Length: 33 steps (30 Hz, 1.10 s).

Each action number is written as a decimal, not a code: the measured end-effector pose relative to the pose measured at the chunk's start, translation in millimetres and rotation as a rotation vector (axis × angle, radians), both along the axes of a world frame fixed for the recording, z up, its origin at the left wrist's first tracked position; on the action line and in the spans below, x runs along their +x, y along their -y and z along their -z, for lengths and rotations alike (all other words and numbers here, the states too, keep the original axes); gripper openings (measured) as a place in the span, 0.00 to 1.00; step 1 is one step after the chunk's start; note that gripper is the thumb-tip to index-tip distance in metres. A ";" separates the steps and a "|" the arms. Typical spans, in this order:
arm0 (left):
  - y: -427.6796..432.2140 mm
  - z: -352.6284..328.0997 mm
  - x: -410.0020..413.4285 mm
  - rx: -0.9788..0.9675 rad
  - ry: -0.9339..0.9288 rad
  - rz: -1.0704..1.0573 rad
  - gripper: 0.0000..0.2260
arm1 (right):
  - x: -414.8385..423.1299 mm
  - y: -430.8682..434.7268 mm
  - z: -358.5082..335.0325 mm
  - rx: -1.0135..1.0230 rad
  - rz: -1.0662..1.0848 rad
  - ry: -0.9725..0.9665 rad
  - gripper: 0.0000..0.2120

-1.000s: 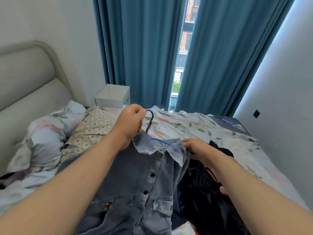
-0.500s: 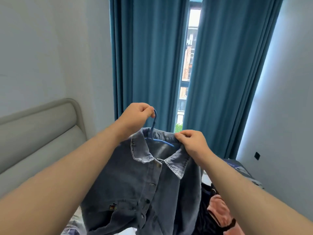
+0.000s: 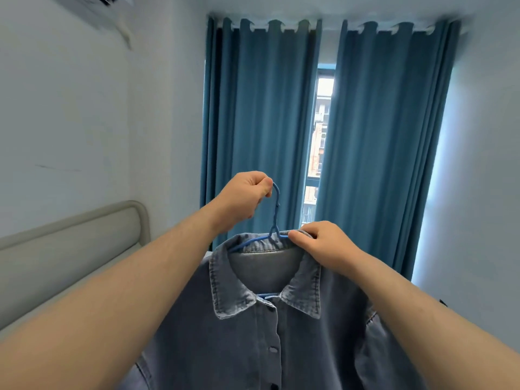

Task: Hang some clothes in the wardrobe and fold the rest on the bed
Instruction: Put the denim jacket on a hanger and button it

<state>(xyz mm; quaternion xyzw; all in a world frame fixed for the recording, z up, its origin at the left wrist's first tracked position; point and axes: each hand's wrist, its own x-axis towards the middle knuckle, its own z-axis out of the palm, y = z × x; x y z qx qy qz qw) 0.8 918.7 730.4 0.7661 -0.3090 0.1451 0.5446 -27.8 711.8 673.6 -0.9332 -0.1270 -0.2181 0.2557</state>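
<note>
Nearest to the camera, two bare forearms reach forward and up, framing a denim shirt [image 3: 253, 333] that hangs between them, buttoned at least partway down its front and facing the wearer. Its collar sits over the shoulders of a blue hanger [image 3: 274, 220], whose lower bar peeks out just under the collar points. The right hand [image 3: 323, 243] has its grip closed on the back of the collar where it meets the hanger's right shoulder, thumb and fingers pinching cloth against plastic; my guess is that this is to settle the neckline squarely so the shirt does not slide off to one side. The left hand [image 3: 244, 195] is a little higher, its grip curled tightly round the hanger's hook, carrying the weight and holding the whole garment upright in the air so it drapes straight. Judging by this, the shirt is ready to hang and the next step would be to carry it to the wardrobe, which is not in sight. Behind the left arm runs a padded grey headboard [image 3: 84, 235] against the pale wall. Farther back, teal curtains [image 3: 261, 122] hang from ceiling to below the hands, parted by a narrow gap showing a window [image 3: 320, 136] with buildings outside. High on the left wall, a blurred air conditioner [image 3: 95, 4] edges into view
</note>
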 end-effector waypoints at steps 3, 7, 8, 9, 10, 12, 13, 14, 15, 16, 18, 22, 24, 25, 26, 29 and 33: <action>3.0 -2.8 -3.8 0.029 0.018 0.012 0.14 | -1.6 2.6 -7.3 0.033 -0.001 -0.045 0.23; -10.8 -7.0 -3.4 0.022 0.021 0.012 0.14 | 2.0 7.8 -10.0 0.194 0.104 -0.002 0.21; -15.7 -9.1 -3.2 0.009 0.025 0.009 0.15 | 3.0 7.8 -10.1 0.198 0.126 0.026 0.22; -19.7 -11.3 -2.2 -0.002 0.031 0.004 0.15 | 2.9 5.8 -11.0 0.183 0.129 0.042 0.22; -23.0 -13.3 -1.8 -0.011 0.038 -0.002 0.15 | 3.1 2.2 -11.7 0.160 0.111 0.035 0.23; -26.9 -15.4 -0.1 -0.038 0.043 -0.015 0.15 | 3.3 -7.9 -10.7 0.125 0.042 0.002 0.24; -27.9 -15.5 0.9 -0.053 0.043 -0.019 0.15 | 2.0 -13.9 -9.3 0.109 0.010 -0.005 0.24; -29.0 -14.8 2.3 -0.064 0.042 -0.019 0.15 | 0.4 -19.6 -6.7 0.097 -0.012 -0.004 0.23; -30.6 -13.6 4.1 -0.066 0.041 -0.018 0.16 | -1.3 -24.4 -3.1 0.095 -0.027 0.007 0.22; -32.3 -12.4 5.5 -0.060 0.044 -0.017 0.16 | -1.8 -28.2 1.2 0.107 -0.032 0.023 0.20; -37.0 -9.6 7.2 -0.037 0.054 -0.020 0.16 | -1.4 -34.7 9.7 0.166 -0.023 0.058 0.19; -56.5 -5.3 7.5 -0.068 0.032 -0.006 0.12 | 5.8 -51.9 16.8 0.256 0.029 0.103 0.18; -73.1 2.1 7.0 -0.069 0.003 -0.004 0.08 | 9.5 -60.8 14.3 0.274 0.041 0.119 0.19; -82.9 9.0 8.4 -0.026 0.013 -0.037 0.07 | 10.8 -64.2 12.0 0.284 0.044 0.127 0.19; -93.2 18.0 9.8 0.047 0.043 -0.092 0.07 | 12.1 -67.0 9.5 0.291 0.044 0.136 0.19; -120.9 44.7 6.7 0.345 0.161 -0.289 0.12 | 14.2 -77.8 0.3 0.301 0.019 0.159 0.18; -135.8 56.5 -7.0 0.536 0.244 -0.555 0.15 | 16.2 -92.3 -3.4 0.298 -0.030 0.165 0.17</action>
